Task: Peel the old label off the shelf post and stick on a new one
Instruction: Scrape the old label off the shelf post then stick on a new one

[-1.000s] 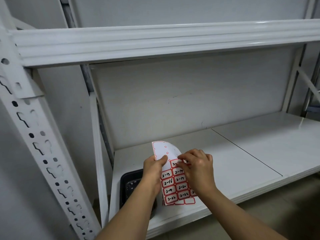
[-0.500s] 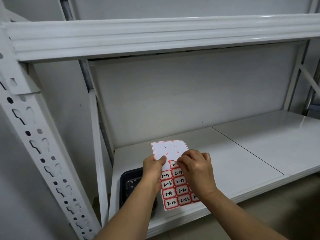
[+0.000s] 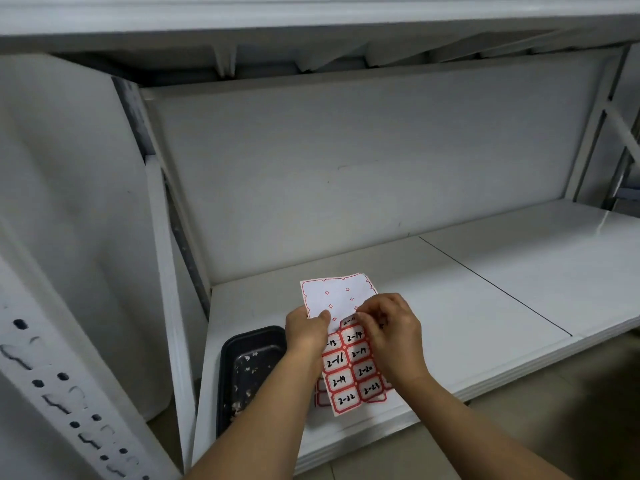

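Low in the middle of the frame, both hands hold a label sheet (image 3: pixel 341 336) just above the white shelf (image 3: pixel 485 306); the left hand (image 3: pixel 306 329) grips the sheet's left edge, thumb pressed on its blank upper part, the other fingers hidden behind the paper; the right hand (image 3: pixel 389 327) has its fingers curled, the tips pinching at a label in the top written row, right where the blank part ends; the label itself is mostly hidden under the fingertips. The sheet's upper half is bare backing with small red marks; its lower half carries red-bordered labels with black handwritten numbers such as 2-14, 2-16, 2-19, 2-22. A second piece of red-bordered sheet shows just below, behind the left wrist, lying on the shelf. At lower centre-left a black tray (image 3: pixel 251 372) sits on the shelf's left end, holding small pale scraps, partly covered by the left forearm. In the lower left corner stands a white post (image 3: pixel 69 393) with slots and holes, blurred; another upright (image 3: pixel 164 271) rises left of the shelf.
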